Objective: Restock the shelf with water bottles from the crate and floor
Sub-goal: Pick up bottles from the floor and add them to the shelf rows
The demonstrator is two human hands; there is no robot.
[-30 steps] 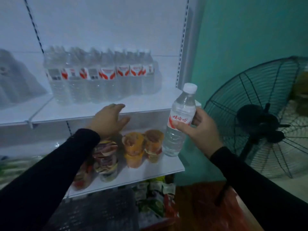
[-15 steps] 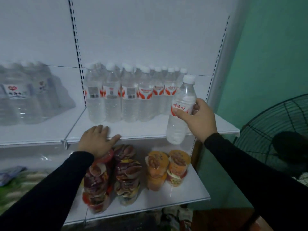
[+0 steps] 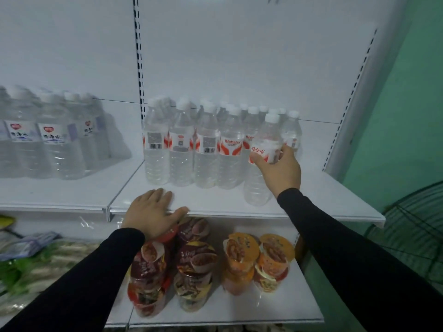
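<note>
The water bottle (image 3: pixel 257 185) in the right hand (image 3: pixel 279 167) was clear, with a white cap and a white label lettered in red. The bottles (image 3: pixel 191 149) left of that hand were clear too, white-capped, their labels white with red swooshes and black barcodes. The shelf (image 3: pixel 311 202) under it was plain white. Both sleeves (image 3: pixel 347 248) were black. Below the left hand (image 3: pixel 153 212), the snack cups (image 3: pixel 167 267) showed dark red and brown lids; those further right (image 3: pixel 259 259) were orange. The wall (image 3: pixel 407 116) beyond the right hand was green.
</note>
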